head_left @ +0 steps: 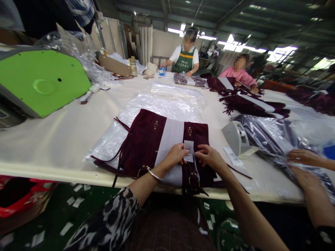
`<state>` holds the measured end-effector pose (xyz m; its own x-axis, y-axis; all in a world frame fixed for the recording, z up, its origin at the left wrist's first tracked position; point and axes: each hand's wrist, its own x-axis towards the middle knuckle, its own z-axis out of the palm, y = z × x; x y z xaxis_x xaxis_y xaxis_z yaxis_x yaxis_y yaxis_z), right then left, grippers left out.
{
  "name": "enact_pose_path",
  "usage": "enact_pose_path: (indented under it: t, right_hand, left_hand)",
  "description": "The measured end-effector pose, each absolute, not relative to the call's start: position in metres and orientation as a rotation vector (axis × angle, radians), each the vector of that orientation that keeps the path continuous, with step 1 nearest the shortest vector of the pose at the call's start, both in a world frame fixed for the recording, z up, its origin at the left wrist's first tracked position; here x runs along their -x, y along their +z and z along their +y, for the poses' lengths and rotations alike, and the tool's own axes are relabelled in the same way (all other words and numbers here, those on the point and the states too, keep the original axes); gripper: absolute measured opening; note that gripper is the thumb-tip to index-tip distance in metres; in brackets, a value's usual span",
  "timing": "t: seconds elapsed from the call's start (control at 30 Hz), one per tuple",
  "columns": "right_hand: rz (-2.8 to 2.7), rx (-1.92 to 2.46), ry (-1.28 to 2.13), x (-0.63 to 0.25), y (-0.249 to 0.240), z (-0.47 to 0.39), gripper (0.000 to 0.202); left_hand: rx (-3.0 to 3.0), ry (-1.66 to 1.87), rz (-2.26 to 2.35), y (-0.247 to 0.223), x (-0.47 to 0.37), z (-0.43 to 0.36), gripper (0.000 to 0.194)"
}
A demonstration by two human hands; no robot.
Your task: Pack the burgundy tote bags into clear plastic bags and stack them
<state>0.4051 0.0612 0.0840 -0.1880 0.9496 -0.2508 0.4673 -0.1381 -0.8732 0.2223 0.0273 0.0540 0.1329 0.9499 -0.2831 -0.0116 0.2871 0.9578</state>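
Note:
A dark maroon bag (142, 139) with brass buckles lies flat in front of me, a pale grey band (172, 139) wrapped round its middle. Thin straps trail off its left side. Over the right part of the bag, my left hand (178, 154) pinches the left edge of a white printed tag (188, 151) between thumb and fingers. Just right of the tag is my right hand (208, 156), its fingers bent and slightly apart, with nothing visible in them. Beneath and behind the bag spread clear plastic bags (141, 101).
A grey dispenser (237, 137) and a white label card (232, 156) stand to the right. Beyond them, another person's hands (303, 158) rest on plastic-wrapped goods (267, 132). A large green machine (43, 82) occupies the left. Two people work across the table near maroon pieces (259, 104).

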Motion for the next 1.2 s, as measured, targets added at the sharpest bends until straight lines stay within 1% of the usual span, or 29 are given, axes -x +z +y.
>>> enact_pose_path:
  t: [0.13, 0.2, 0.37, 0.47, 0.53, 0.63, 0.73, 0.8, 0.87, 0.93, 1.1, 1.17, 1.2]
  right_hand:
    - [-1.629, 1.562, 1.481, -0.400, 0.082, 0.068, 0.050]
    - [-1.619, 1.555, 1.531, -0.398, 0.083, 0.069, 0.054]
    - [-1.679, 1.621, 1.472, -0.391, 0.079, 0.072, 0.083]
    - [-1.677, 1.607, 1.445, -0.390, 0.076, 0.070, 0.089]
    - [-1.668, 1.551, 1.416, -0.392, 0.076, 0.067, 0.083]
    - [-1.621, 1.422, 1.330, -0.398, 0.080, 0.057, 0.061]
    - [-1.575, 1.326, 1.287, -0.398, 0.088, 0.047, 0.042]
    - [-1.590, 1.307, 1.302, -0.394, 0.091, 0.042, 0.035]
    - [-1.599, 1.318, 1.309, -0.387, 0.091, 0.041, 0.033]
    - [-1.571, 1.335, 1.327, -0.381, 0.088, 0.042, 0.036]
    - [-1.424, 1.262, 1.584, -0.381, 0.078, 0.044, 0.044]
    - [-1.358, 1.234, 1.639, -0.386, 0.080, 0.043, 0.047]
    - [-1.324, 1.224, 1.659, -0.387, 0.082, 0.042, 0.049]
  left_hand:
    - [-1.057, 0.922, 1.233, 0.053, -0.222, 0.028, 0.015]
    - [-1.066, 0.930, 1.225, 0.052, -0.222, 0.028, 0.015]
    - [-1.091, 0.974, 1.162, 0.053, -0.219, 0.025, 0.021]
    - [-1.111, 1.020, 1.128, 0.055, -0.218, 0.022, 0.024]
    - [-1.111, 1.039, 1.126, 0.055, -0.217, 0.022, 0.026]
    - [-1.098, 1.055, 1.164, 0.053, -0.218, 0.022, 0.026]
    - [-1.102, 1.080, 1.215, 0.050, -0.218, 0.023, 0.020]
    - [-1.121, 1.089, 1.228, 0.049, -0.218, 0.024, 0.016]
    - [-1.149, 1.095, 1.218, 0.050, -0.217, 0.024, 0.015]
    - [-1.185, 1.098, 1.202, 0.053, -0.216, 0.023, 0.019]
    - [-1.323, 1.045, 1.217, 0.063, -0.214, 0.016, 0.031]
    - [-1.408, 0.984, 1.240, 0.067, -0.210, 0.012, 0.032]
    - [-1.442, 0.954, 1.249, 0.070, -0.207, 0.009, 0.030]
